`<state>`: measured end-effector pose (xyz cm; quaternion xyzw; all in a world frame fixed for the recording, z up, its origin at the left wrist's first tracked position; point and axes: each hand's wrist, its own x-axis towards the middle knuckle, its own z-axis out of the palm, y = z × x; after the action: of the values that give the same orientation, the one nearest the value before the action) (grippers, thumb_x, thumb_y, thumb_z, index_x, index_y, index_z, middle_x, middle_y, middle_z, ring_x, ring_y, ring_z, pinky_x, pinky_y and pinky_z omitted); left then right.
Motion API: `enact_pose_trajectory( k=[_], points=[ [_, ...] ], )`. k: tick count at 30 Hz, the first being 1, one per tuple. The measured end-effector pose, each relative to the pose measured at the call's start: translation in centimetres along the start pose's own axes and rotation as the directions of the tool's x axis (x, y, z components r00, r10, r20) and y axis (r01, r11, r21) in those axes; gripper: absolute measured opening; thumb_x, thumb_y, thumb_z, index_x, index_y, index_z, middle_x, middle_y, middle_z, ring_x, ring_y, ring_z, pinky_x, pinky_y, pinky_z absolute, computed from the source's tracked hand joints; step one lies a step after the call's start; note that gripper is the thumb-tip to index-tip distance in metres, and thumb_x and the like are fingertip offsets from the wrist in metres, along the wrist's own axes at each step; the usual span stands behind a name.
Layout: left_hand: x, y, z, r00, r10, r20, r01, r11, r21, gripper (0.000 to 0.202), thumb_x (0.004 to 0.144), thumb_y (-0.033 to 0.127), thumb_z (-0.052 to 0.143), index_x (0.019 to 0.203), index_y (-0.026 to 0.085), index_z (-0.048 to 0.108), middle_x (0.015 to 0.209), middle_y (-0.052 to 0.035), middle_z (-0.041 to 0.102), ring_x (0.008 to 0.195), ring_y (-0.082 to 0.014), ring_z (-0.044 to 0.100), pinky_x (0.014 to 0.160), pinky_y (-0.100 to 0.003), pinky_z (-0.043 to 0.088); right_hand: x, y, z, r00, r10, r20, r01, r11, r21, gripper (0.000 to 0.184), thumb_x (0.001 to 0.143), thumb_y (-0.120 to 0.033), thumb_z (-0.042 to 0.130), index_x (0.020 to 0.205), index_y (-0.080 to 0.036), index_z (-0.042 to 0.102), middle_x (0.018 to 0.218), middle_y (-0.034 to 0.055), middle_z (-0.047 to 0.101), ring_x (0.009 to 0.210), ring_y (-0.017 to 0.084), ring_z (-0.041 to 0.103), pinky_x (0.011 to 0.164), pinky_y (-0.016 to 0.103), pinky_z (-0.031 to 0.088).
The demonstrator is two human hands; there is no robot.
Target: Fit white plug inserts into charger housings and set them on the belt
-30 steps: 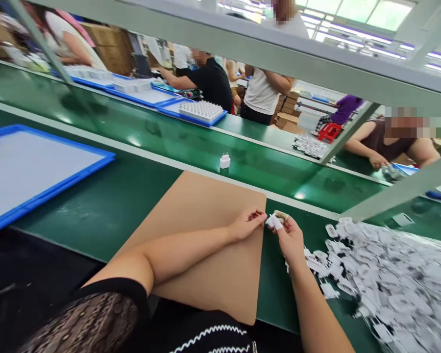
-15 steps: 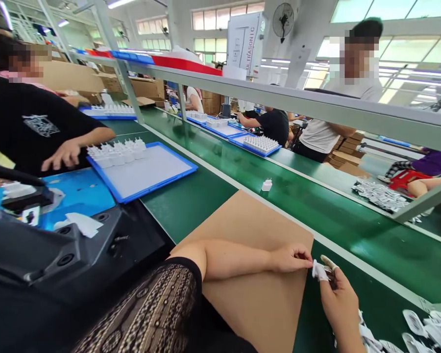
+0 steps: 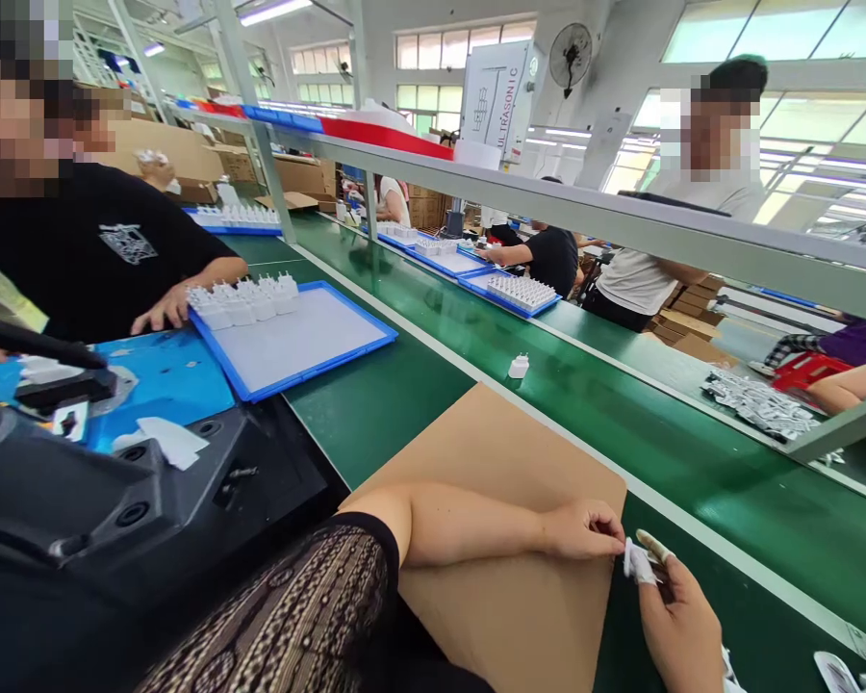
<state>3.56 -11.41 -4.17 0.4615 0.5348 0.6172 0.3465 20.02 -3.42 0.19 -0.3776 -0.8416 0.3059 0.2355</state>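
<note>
My left hand reaches across a brown cardboard sheet, its thumb and fingertips pinched together at a small white plastic part. Opposite it, my right hand grips the same part between thumb and fingers. White wrapping covers the right thumb, and a pale finger cover sits on one fingertip. The part's exact shape is mostly hidden by my fingers. Several loose white pieces lie beyond my right hand, at the lower right edge.
A white plug charger stands on the green conveyor belt. Left are a blue-rimmed tray with several white chargers and a dark machine. Co-workers sit or stand around the line. A metal rail crosses above the belt.
The view has shifted slightly, so most things sit a little lower or to the right. My hands keep hold of the white part. The co-worker at left has leaned further into view.
</note>
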Motion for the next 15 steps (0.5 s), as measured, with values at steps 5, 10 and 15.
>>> enact_pose_trajectory(
  k=[5,10,15],
  points=[
    [0.0,0.0,-0.1,1.0,-0.012,0.005,0.012,1.0,-0.006,0.008,0.08,0.02,0.075,0.077,0.014,0.07,0.09,-0.004,0.066,0.082,-0.0146,0.06,0.079,-0.027,0.049,0.3,0.5,0.4,0.997,-0.073,-0.009,0.074,0.997,0.03,0.056,0.075,-0.053,0.056,0.115,-0.018,0.074,0.1,0.0115,0.078,0.088,0.03,0.074,0.083,0.042,0.059],
    [-0.4,-0.1,0.1,1.0,-0.006,-0.016,0.006,0.999,-0.044,0.01,0.079,0.021,0.074,0.076,0.014,0.067,0.09,-0.0036,0.065,0.078,-0.0134,0.058,0.074,-0.026,0.046,0.0,0.8,0.9,0.993,-0.12,-0.02,0.122,0.985,0.124,0.051,0.08,-0.048,0.056,0.117,-0.018,0.072,0.111,0.013,0.078,0.097,0.029,0.075,0.09,0.043,0.059],
    [-0.7,-0.3,0.2,0.999,0.037,-0.001,-0.037,0.998,-0.058,0.019,0.08,0.031,0.076,0.079,0.014,0.066,0.09,-0.0033,0.064,0.078,-0.0132,0.055,0.076,-0.027,0.043,-0.6,1.1,1.0,0.992,-0.109,-0.069,0.121,0.969,0.213,0.052,0.08,-0.039,0.058,0.127,-0.019,0.068,0.117,0.0123,0.077,0.099,0.028,0.074,0.095,0.045,0.059]
  ],
)
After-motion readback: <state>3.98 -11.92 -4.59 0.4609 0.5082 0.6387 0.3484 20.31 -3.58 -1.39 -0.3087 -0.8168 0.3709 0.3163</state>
